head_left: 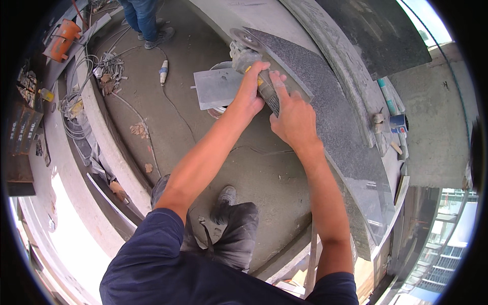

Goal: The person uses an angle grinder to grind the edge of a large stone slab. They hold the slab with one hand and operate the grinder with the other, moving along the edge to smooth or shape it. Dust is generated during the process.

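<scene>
An angle grinder (pixel 269 92), dusty and with a yellow mark on its body, is held out in front of me in both hands. My left hand (pixel 249 91) is closed round the body just behind the head. Farther back, my right hand (pixel 295 114) grips the rear of the body, its fingers partly hidden. The grinder's disc (pixel 246 38) lies at the far end of a dark speckled stone slab (pixel 330 101); I cannot tell whether they touch. Left of the grinder, a flat grey plate (pixel 216 90) covers part of a round bucket (pixel 217 113).
Another person's legs in jeans (pixel 142 20) stand at the far left. A cable connector (pixel 163 72) and cords lie across the concrete floor (pixel 203 152). Coiled cables (pixel 76 112) and an orange machine (pixel 63 40) are beyond the left curb. A blue can (pixel 399 123) stands right of the slab.
</scene>
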Action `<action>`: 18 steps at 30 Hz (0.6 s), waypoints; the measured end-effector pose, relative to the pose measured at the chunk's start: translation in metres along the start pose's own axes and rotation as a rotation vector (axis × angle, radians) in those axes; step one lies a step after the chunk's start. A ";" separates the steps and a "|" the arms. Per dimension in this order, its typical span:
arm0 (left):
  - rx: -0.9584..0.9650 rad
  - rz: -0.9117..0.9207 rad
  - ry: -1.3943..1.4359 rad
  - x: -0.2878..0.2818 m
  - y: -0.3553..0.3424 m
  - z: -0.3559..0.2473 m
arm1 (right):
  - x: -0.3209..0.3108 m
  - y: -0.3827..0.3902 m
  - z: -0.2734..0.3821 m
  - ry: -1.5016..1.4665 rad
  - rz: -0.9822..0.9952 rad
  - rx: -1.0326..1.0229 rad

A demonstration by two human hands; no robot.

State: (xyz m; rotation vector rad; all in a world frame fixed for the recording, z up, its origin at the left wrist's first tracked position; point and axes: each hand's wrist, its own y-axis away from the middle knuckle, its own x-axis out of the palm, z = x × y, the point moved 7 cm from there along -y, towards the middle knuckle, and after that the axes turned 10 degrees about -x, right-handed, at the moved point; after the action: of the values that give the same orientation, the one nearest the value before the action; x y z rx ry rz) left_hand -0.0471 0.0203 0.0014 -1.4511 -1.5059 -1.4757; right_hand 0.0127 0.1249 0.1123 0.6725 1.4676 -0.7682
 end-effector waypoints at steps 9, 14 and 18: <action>0.096 -0.149 0.084 0.007 0.046 0.002 | -0.016 0.009 0.001 -0.132 0.136 -0.098; 0.093 -0.199 0.058 0.012 0.051 -0.001 | -0.013 0.009 -0.001 -0.200 0.091 -0.079; 0.068 -0.153 0.059 0.016 0.036 0.000 | -0.006 0.007 -0.011 -0.159 0.094 -0.020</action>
State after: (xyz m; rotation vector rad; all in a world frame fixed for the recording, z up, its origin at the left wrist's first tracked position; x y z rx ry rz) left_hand -0.0176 0.0175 0.0278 -1.2660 -1.6445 -1.5266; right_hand 0.0121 0.1386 0.1177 0.6455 1.2888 -0.7167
